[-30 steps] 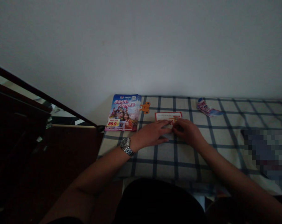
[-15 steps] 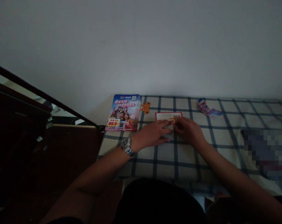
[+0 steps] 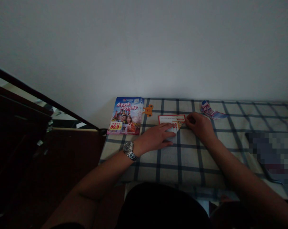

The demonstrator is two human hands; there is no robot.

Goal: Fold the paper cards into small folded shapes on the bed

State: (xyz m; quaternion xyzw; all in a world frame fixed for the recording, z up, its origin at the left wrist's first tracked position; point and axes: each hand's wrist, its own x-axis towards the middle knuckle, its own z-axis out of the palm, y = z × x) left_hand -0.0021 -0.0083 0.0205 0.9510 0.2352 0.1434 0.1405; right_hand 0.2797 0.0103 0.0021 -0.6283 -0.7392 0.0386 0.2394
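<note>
A partly folded leaflet (image 3: 170, 118), white with a red border, lies on the checked cloth with a slanted fold on its right side. My left hand (image 3: 159, 135), wearing a metal watch (image 3: 130, 150), rests flat on its lower left part with fingers spread. At the leaflet's upper right corner, my right hand (image 3: 198, 125) has thumb and forefinger pinched together on the edge. Some of the leaflet is hidden under the left fingers.
Left of the hands stands a stack of colourful flyers (image 3: 126, 116), beside an orange bear figure (image 3: 148, 110). A crumpled printed paper strip (image 3: 211, 111) lies at the back right. A blurred-out dark flat object (image 3: 272, 159) is at the right edge. The wall (image 3: 144, 47) borders the cloth.
My right hand has shifted right and slightly back, from the leaflet's middle to its upper right corner, uncovering the slanted fold. The left hand has stayed nearly in place.
</note>
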